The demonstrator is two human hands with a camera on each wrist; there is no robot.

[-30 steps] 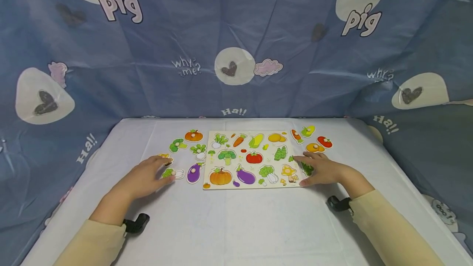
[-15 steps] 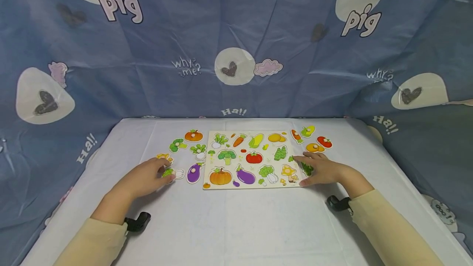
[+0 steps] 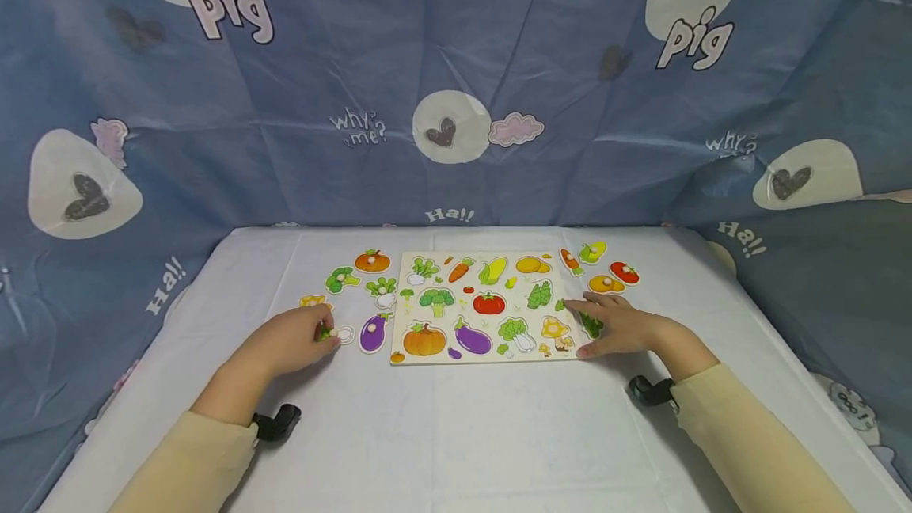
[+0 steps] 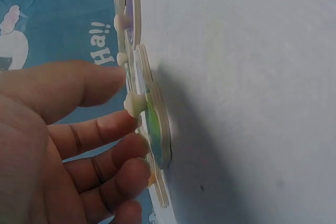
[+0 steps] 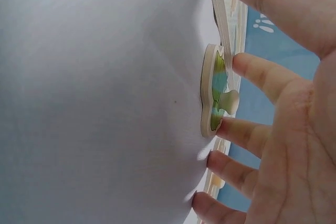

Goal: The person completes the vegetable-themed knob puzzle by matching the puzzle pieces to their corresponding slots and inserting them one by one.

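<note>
In the head view my left hand is over a bok choy piece, left of the puzzle board. The left wrist view shows the thumb and forefinger of my left hand on either side of the knob on that piece, with a gap at the thumb. At the board's right edge, my right hand has spread fingers, its thumb near the lower corner. A green leafy piece lies partly under it; in the right wrist view this knobbed piece is beside the fingers.
Left of the board lie an eggplant, a pumpkin, a broccoli, a radish and a mushroom piece. Carrot, corn, tomato and potato pieces lie right of it.
My left hand has moved slightly right, from beside the mushroom piece to the bok choy piece, and its fingers have come closer around the knob. My right hand stays in place.
</note>
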